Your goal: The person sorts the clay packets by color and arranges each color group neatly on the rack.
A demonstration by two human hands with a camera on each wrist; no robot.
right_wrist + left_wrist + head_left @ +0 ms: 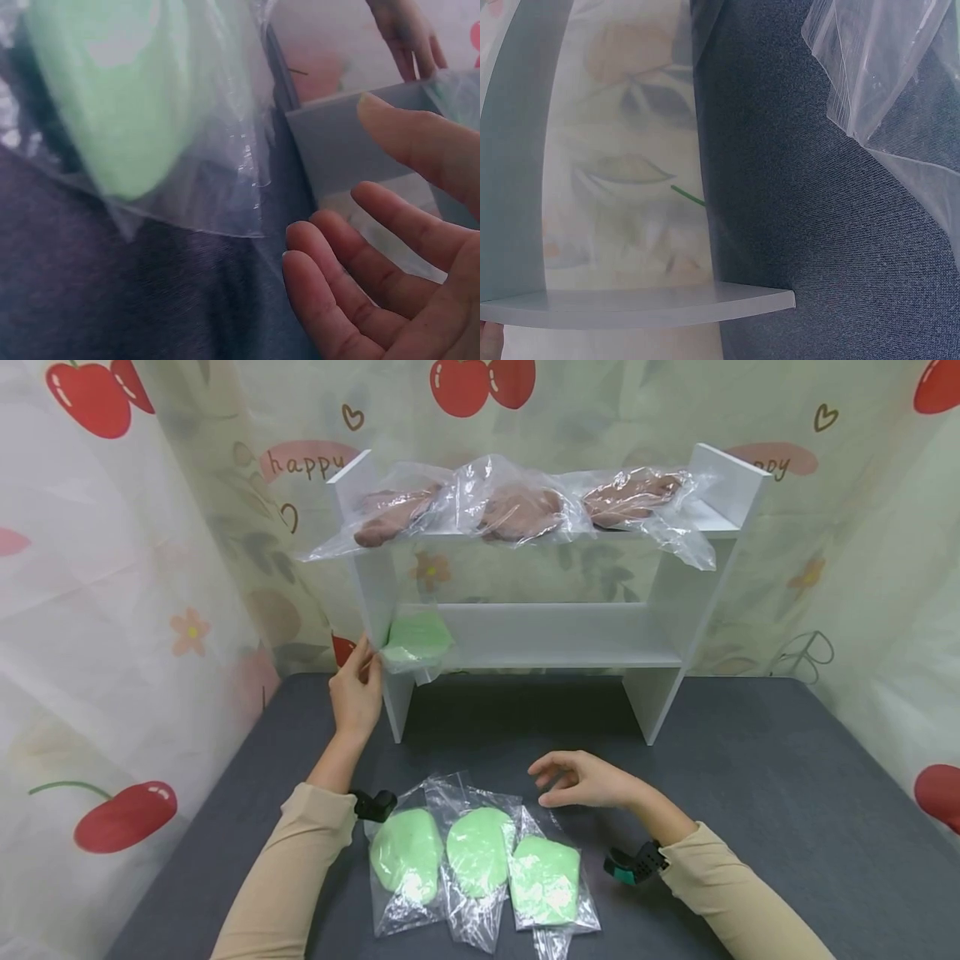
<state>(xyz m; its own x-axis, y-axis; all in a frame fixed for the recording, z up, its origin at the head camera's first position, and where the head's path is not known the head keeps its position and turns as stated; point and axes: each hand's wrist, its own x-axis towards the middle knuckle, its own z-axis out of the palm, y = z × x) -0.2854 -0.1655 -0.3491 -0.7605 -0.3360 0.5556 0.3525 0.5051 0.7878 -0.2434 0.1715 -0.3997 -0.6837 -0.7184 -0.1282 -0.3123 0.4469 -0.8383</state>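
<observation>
My left hand (pixel 356 687) is at the left side panel of a small white shelf (pixel 555 635), its fingertips right at the panel's front edge. Beside those fingers, on the middle board, sits a clear plastic bag with a light green lump (pixel 418 639). My right hand (pixel 581 779) hovers over the dark table with fingers loosely bent, holding nothing. Close to it lie three more clear bags with flat green lumps, the left one (pixel 408 856), the middle one (pixel 480 852) and the right one (pixel 546 881). The left wrist view catches just a fingertip (pixel 490 341).
Three clear bags with brown lumps, left (pixel 397 514), middle (pixel 521 512) and right (pixel 632 497), lie along the shelf's top board, their plastic overhanging the front. A dark cloth-like table top (pixel 772 793) extends around the shelf. Patterned curtains (pixel 247 568) hang behind and at both sides.
</observation>
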